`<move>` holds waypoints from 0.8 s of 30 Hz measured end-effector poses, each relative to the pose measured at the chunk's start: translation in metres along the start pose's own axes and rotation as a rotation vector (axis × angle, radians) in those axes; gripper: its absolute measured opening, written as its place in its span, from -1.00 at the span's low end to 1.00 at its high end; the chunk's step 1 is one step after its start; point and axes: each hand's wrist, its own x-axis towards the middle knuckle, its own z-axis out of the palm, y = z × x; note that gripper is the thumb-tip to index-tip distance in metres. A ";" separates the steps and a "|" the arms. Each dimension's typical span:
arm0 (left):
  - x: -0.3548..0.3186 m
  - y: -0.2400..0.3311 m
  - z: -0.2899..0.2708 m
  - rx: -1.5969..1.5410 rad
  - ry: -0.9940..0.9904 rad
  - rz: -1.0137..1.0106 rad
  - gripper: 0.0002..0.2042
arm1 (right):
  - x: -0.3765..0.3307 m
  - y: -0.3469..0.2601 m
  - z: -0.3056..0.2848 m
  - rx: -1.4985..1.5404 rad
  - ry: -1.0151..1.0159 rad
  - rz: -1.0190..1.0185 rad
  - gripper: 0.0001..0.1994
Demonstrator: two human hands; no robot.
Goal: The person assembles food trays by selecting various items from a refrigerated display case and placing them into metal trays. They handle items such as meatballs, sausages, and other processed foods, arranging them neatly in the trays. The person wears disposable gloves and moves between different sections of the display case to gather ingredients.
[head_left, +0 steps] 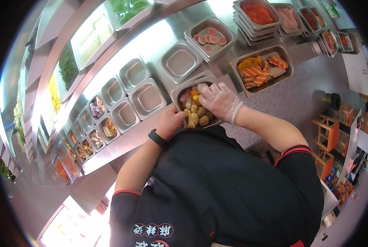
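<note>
My left hand (172, 120), bare with a black watch on the wrist, grips the near edge of a steel tray (177, 94) filled with tan, yellow and pink food balls (197, 117). My right hand (217, 100), in a clear plastic glove, lies on top of the food in that tray with fingers curled over the pieces. Whether it holds a piece is hidden. The tray rests on the steel counter (130, 138) right in front of my body.
Empty steel trays (147, 99) stand to the left, and small trays with food pieces (103, 130) run along the counter edge. Farther off are a tray of pink-white slices (210, 36), a tray of orange striped sticks (261, 69), stacked trays of red food (257, 14), and greens (127, 9).
</note>
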 end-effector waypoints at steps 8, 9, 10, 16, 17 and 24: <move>0.007 -0.038 -0.013 0.099 0.001 0.009 -0.79 | 0.004 -0.012 0.024 -0.044 0.091 -0.131 -0.82; 0.007 -0.039 -0.014 0.094 0.006 0.012 -0.78 | 0.004 -0.014 0.026 -0.035 0.087 -0.146 -0.82; 0.005 -0.038 -0.014 0.156 0.035 -0.018 -0.78 | 0.003 -0.016 0.029 -0.030 0.062 -0.156 -0.82; -0.006 -0.017 -0.011 0.166 0.012 -0.045 -0.78 | 0.007 -0.026 0.032 0.031 -0.066 -0.095 -0.84; -0.009 -0.014 -0.011 0.153 0.010 -0.040 -0.78 | 0.009 -0.027 0.032 0.052 -0.076 -0.084 -0.84; -0.014 -0.016 -0.008 0.098 0.064 0.004 -0.76 | 0.011 -0.019 0.033 0.064 0.054 -0.177 -0.87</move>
